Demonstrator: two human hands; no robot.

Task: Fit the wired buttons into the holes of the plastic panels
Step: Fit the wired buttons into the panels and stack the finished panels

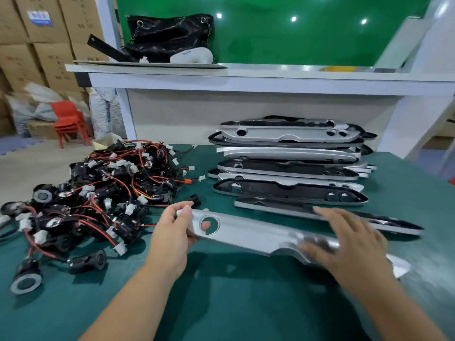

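Observation:
A long silver plastic panel [248,233] lies slanted across the green table in front of me, with a round empty hole near its left end. My left hand [172,232] grips that left end, a fingertip showing through the hole. My right hand [344,242] is blurred and rests spread over the panel's right half. A tangled heap of black wired buttons [98,193] with red and black leads and white plugs lies to the left. One loose button [195,200] sits just above my left thumb.
A stack of several silver and black panels [290,158] stands at the back right, one panel [327,215] lying loose in front of it. A white shelf [246,77] carries a black bag [170,36]. Cardboard boxes and a red chair [70,121] stand far left.

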